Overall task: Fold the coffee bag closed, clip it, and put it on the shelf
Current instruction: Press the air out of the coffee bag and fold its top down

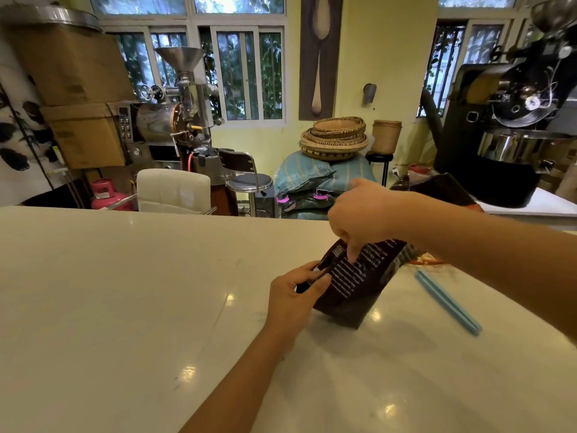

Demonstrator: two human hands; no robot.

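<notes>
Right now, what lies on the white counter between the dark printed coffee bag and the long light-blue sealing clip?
Nothing: in the head view, only bare glossy counter separates the coffee bag from the blue clip.

Coffee bag (359,282) stands tilted on the counter (125,292), right of centre; left hand (293,295) grips its left edge, right hand (359,214) closes on its top from above; long clip (448,301) lies flat on the counter to the right of the bag, apart from it; a small item just behind the bag's right side is too hidden to identify. Beyond the counter: padded chair (173,189) at left, stool (246,179) to its right, stacked sacks (312,179) further right bearing baskets (335,137); roaster (175,120) behind the chair; cardboard boxes (78,98) at far left.
</notes>
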